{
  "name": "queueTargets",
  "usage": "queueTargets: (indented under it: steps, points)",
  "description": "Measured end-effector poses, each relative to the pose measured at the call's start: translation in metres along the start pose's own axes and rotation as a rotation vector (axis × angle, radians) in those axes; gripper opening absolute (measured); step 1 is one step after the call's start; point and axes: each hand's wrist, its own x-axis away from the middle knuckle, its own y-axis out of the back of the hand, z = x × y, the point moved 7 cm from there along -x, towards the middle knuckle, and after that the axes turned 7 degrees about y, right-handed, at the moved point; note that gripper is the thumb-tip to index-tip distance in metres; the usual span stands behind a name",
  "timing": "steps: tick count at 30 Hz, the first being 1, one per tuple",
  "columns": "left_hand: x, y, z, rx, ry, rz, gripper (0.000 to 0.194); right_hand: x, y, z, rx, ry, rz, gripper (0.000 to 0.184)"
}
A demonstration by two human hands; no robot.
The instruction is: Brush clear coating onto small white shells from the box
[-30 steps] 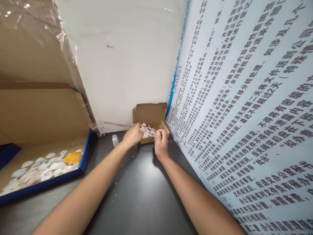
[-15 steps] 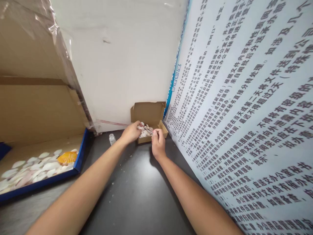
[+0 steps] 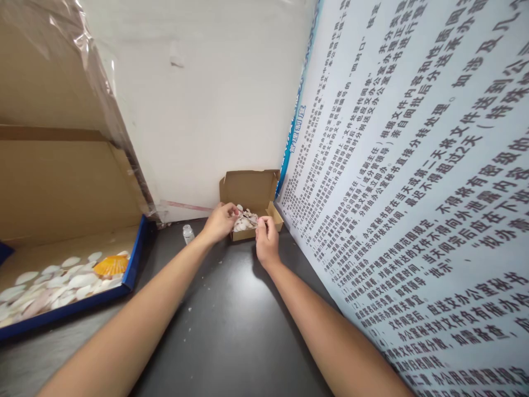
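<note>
A small open cardboard box [image 3: 250, 188] stands against the wall, with a heap of small pale shells [image 3: 245, 220] in it. Over its left edge is my left hand [image 3: 221, 221], fingers curled and thumb and forefinger drawn together beside the shells; what they hold, if anything, is too small to make out. My right hand [image 3: 267, 240] is closed in a pinch at the box's front right, thumb and fingertips together. A pinkish speck shows at those fingertips, too small to name. A small clear glass bottle [image 3: 188, 235] stands left of my left hand.
On the left, a larger blue-edged cardboard box [image 3: 133, 255] holds many white shells [image 3: 61, 286] and an orange scallop shell [image 3: 111, 266]. A printed board [image 3: 397, 182] leans along the right. White crumbs dot the dark tabletop [image 3: 231, 331].
My left hand has drawn back slightly left from the shells, and its fingers are more curled. My right hand keeps its pinch at the box. The view has shifted a little.
</note>
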Motion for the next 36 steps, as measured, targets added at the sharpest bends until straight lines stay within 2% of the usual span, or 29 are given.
queueTargets:
  steps: [4, 8, 10, 13, 16, 19, 23, 26, 29, 36]
  points:
    - [-0.001, -0.001, -0.001, 0.195, 0.069, 0.09, 0.006, 0.0, 0.003, 0.002, 0.007, -0.018, -0.049, 0.028]
    - [0.006, 0.004, -0.003, 0.35, 0.127, 0.129, 0.012, 0.0, 0.003, 0.005, 0.009, -0.018, -0.052, 0.028]
    - [0.017, 0.01, -0.004, 0.411, 0.141, 0.153, 0.014, 0.0, 0.003, 0.008, 0.007, -0.014, -0.043, 0.028]
    - [0.048, 0.024, -0.002, 0.468, 0.161, 0.204, 0.018, 0.002, 0.001, 0.015, -0.006, -0.002, -0.015, 0.028]
    - [0.09, 0.037, 0.016, 0.5, 0.216, 0.285, 0.022, 0.008, -0.004, 0.028, -0.031, 0.019, 0.039, 0.027]
    - [0.127, 0.049, 0.046, 0.549, 0.287, 0.315, 0.026, 0.02, -0.014, 0.048, -0.062, 0.055, 0.129, 0.022]
    - [0.156, 0.053, 0.084, 0.582, 0.366, 0.386, 0.031, 0.04, -0.026, 0.073, -0.085, 0.093, 0.273, 0.017]
    - [0.163, 0.052, 0.095, 0.621, 0.369, 0.431, 0.033, 0.053, -0.034, 0.08, -0.067, 0.102, 0.359, 0.016]
    - [0.163, 0.051, 0.096, 0.65, 0.36, 0.436, 0.036, 0.058, -0.044, 0.076, -0.035, 0.083, 0.408, 0.017]
    - [0.161, 0.057, 0.097, 0.607, 0.339, 0.353, 0.032, 0.045, -0.076, 0.069, 0.001, 0.082, 0.399, 0.019]
